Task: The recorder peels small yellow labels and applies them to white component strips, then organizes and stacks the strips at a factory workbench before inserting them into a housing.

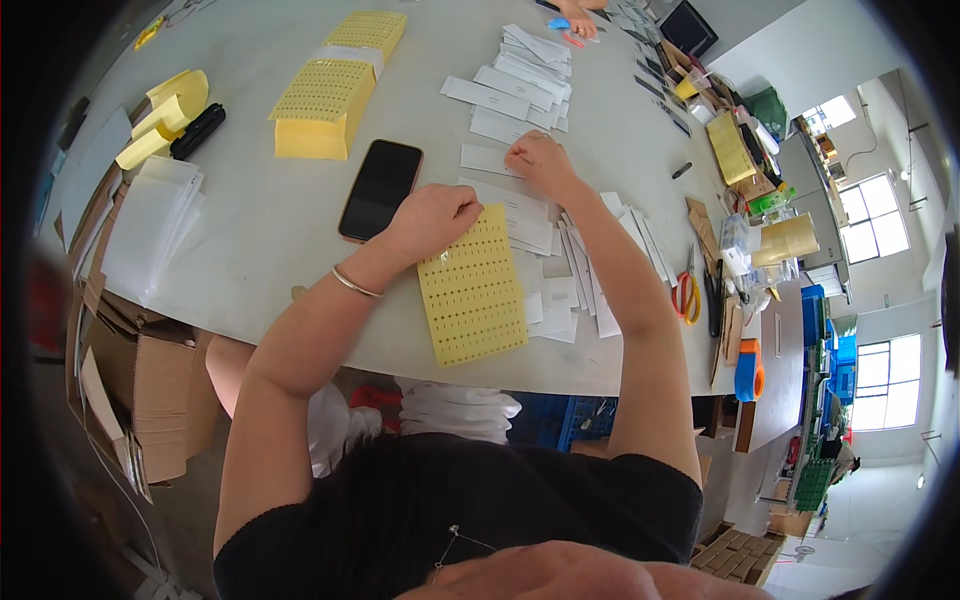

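Note:
My left hand [436, 220] is closed at the upper left corner of a yellow sheet [472, 295] printed with rows of small dark marks. The fingers cover that corner, and the sheet's lower end lies near the table's front edge. Farther right, my right hand [541, 163] has its fingers curled together over the row of white paper slips [515, 200]. One white slip [484, 158] reaches out from under its fingertips; whether they pinch anything is hidden. A dark phone [381, 190] lies just left of my left hand.
A banded stack of yellow sheets [322, 110] stands at the back left, near a black stapler-like tool [198, 131]. More slips [520, 75] overlap at the back. Scissors [687, 290] and an orange-and-blue tape roll [749, 370] lie right. Another person's hand [578, 18] is at the far edge.

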`<state>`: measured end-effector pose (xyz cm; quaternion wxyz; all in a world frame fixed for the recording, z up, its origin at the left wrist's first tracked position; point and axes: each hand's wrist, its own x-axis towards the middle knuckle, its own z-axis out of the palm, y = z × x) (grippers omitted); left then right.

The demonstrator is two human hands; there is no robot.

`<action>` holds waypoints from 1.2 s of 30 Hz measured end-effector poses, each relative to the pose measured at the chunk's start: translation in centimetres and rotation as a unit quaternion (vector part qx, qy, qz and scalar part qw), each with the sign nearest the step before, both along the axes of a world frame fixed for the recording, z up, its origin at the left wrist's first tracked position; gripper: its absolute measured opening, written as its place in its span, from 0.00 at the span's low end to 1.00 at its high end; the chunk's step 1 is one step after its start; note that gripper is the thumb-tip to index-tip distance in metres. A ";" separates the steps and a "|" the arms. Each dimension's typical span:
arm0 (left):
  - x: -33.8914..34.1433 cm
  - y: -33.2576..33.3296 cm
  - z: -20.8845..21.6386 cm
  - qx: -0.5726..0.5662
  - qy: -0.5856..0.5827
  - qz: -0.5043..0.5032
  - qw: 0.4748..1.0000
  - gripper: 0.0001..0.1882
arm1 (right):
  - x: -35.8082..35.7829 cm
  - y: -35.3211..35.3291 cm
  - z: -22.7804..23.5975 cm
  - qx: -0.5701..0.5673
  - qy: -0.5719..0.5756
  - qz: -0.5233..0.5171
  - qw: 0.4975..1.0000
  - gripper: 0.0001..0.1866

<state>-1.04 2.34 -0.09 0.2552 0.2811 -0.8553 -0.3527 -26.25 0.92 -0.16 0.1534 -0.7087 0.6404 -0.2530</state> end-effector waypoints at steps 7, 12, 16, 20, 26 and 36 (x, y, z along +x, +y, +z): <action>0.5 -0.3 0.2 -0.021 -0.013 0.001 1.000 0.12 | 1.2 1.2 1.2 0.005 0.079 0.001 0.997 0.22; -0.3 0.3 0.2 -0.049 0.003 -0.013 0.999 0.11 | -0.5 1.7 0.8 0.004 0.150 0.049 0.987 0.28; -0.1 0.8 0.4 -0.030 -0.006 -0.005 1.000 0.10 | -0.4 2.0 1.9 0.046 0.117 0.014 0.992 0.28; 0.2 0.9 0.4 -0.044 0.026 -0.004 0.999 0.09 | 0.9 3.6 2.1 0.126 -0.001 0.042 0.991 0.29; -0.4 0.4 0.1 -0.077 0.041 -0.003 0.996 0.08 | 1.7 5.3 1.4 0.040 -0.065 0.132 0.988 0.17; -0.2 0.0 0.0 -0.039 0.029 0.028 0.998 0.08 | 3.0 6.1 -0.2 -0.094 0.061 0.073 0.991 0.16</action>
